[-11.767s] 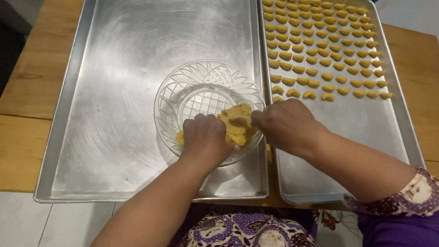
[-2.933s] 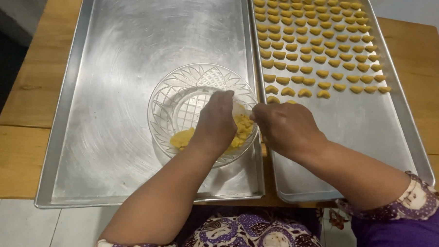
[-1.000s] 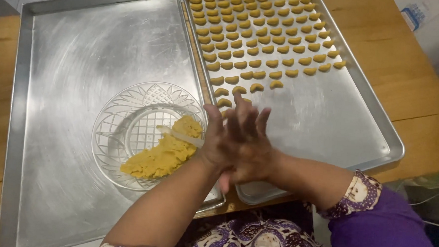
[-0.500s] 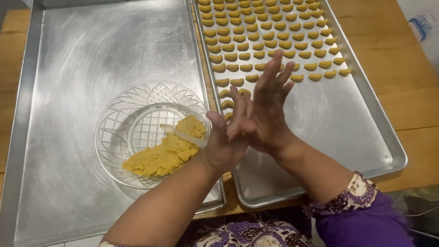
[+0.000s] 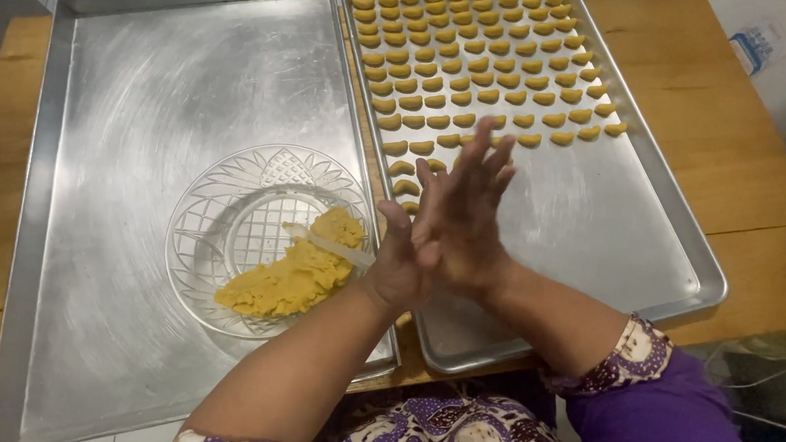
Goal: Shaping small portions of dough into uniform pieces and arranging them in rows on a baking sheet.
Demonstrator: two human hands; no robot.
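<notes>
The left hand (image 5: 400,269) and right hand (image 5: 463,219) press palm to palm, fingers straight and slightly apart, whether dough lies between them I cannot tell. Yellow dough (image 5: 291,274) sits in the clear cut-glass bowl (image 5: 228,206) just left.

A clear cut-glass bowl (image 5: 266,238) is sitting on the large empty metal tray (image 5: 136,107), holding a lump of yellow dough (image 5: 291,274). Right of the bowl, a second metal tray (image 5: 619,220) is carrying rows of small crescent-shaped dough pieces (image 5: 486,63) at its far end. Both trays are lying on a wooden table (image 5: 718,128).
</notes>
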